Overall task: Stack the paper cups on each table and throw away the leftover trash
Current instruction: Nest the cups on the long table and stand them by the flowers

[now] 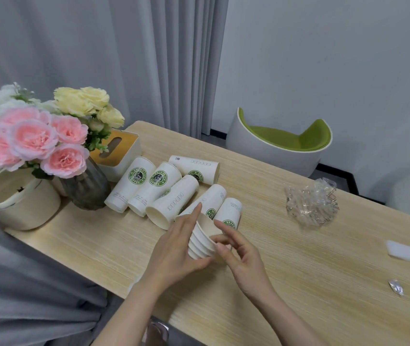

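with the left hand (181, 248) gripping the nested cup stack (202, 242) near the desk (99, 245) middle and the right hand (239, 250) pinching its rim, a careless reach could roll the loose cups (171, 196) toward the vase (86, 188).

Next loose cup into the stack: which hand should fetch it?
Probably right. The left hand holds the nested stack of white paper cups; the right hand merely pinches its rim, beside the nearest loose green-logo cup.

Two bare forearms are seen, with no sleeves in view. The left hand (177, 248) and right hand (240, 255) are slender, long-fingered; nails are kept short.
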